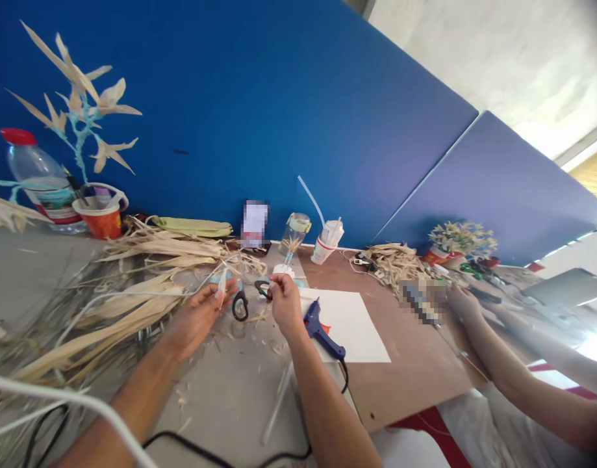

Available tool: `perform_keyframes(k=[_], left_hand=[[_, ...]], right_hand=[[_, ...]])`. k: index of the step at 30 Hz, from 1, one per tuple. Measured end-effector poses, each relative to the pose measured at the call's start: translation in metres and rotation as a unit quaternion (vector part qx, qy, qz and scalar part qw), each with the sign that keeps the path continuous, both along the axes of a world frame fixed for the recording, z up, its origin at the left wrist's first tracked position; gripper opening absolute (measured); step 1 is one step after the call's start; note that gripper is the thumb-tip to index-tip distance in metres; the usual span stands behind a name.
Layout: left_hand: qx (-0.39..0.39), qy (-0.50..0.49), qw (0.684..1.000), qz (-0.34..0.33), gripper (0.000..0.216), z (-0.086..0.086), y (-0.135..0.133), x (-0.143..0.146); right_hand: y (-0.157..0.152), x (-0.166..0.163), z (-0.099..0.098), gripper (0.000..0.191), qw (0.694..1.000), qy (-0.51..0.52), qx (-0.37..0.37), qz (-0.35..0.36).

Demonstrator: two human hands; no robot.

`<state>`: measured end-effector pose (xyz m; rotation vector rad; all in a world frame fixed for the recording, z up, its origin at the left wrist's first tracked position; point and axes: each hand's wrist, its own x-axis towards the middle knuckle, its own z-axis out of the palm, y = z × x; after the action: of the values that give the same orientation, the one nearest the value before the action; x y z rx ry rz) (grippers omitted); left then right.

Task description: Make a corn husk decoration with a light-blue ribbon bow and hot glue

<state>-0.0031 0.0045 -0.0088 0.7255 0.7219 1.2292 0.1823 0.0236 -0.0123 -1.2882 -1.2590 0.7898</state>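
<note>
My left hand point(201, 318) pinches a small pale strip point(223, 286) that looks like corn husk, above the grey table. Close by on its right, my right hand point(286, 305) has its fingers closed at one black handle loop of the scissors point(240, 306); their blades are hard to make out. Just beyond my right hand is a small pale husk flower point(292, 247) on a light blue stem, with a white base point(282, 269). A dark blue glue gun point(325, 333) lies beside my right forearm, partly on a white sheet of paper point(364, 325).
Dried corn husks point(156, 286) spread across the left. Behind stand a phone point(254, 224), a lidded bottle point(297, 227), a paper cup point(322, 250) and a red bucket point(103, 218). White and black cables cross the front. A co-worker's hand point(464, 305) is at the right.
</note>
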Motion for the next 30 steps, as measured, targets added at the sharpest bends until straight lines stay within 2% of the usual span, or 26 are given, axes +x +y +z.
perform_keyframes(k=[4, 8, 10, 12, 14, 15, 17, 20, 22, 28, 30], left_hand=[[0.003, -0.054, 0.998, -0.013, 0.016, 0.008, -0.003, -0.002], [-0.016, -0.053, 0.998, -0.024, 0.019, 0.01, -0.004, -0.004], [-0.021, -0.055, 0.998, -0.003, 0.019, 0.007, -0.002, -0.004], [-0.019, -0.063, 0.998, 0.021, 0.019, 0.003, -0.001, -0.004], [-0.02, -0.062, 0.997, 0.029, 0.021, 0.001, 0.0, -0.002], [-0.02, -0.057, 0.998, 0.03, 0.023, 0.0, 0.001, -0.001], [-0.021, -0.052, 0.998, 0.032, 0.025, -0.001, 0.001, 0.001], [-0.015, -0.052, 0.998, 0.039, 0.022, -0.002, 0.001, 0.004], [-0.009, -0.048, 0.997, 0.053, 0.02, -0.002, 0.002, 0.006], [-0.006, -0.052, 0.998, 0.041, 0.018, 0.0, 0.001, 0.009], [-0.004, -0.065, 0.996, 0.055, 0.016, 0.002, 0.002, 0.007]], right_hand=[[-0.005, -0.012, 0.001, 0.014, 0.999, 0.003, -0.003, 0.038], [-0.01, -0.025, 0.0, 0.011, 0.993, 0.041, -0.073, 0.082], [-0.014, -0.028, 0.002, 0.009, 0.991, 0.009, -0.09, 0.094], [-0.02, -0.029, 0.008, 0.011, 0.995, -0.079, -0.039, 0.052], [-0.028, -0.031, 0.016, 0.016, 0.981, -0.181, 0.063, -0.013], [-0.032, -0.031, 0.021, 0.019, 0.969, -0.223, 0.104, -0.023], [-0.04, -0.035, 0.028, 0.021, 0.947, -0.294, 0.128, 0.018], [-0.048, -0.041, 0.031, 0.027, 0.909, -0.401, 0.073, 0.091], [-0.05, -0.044, 0.03, 0.035, 0.888, -0.447, 0.039, 0.096], [-0.049, -0.046, 0.029, 0.06, 0.881, -0.453, -0.049, 0.129], [-0.048, -0.045, 0.029, 0.065, 0.878, -0.455, -0.069, 0.133]])
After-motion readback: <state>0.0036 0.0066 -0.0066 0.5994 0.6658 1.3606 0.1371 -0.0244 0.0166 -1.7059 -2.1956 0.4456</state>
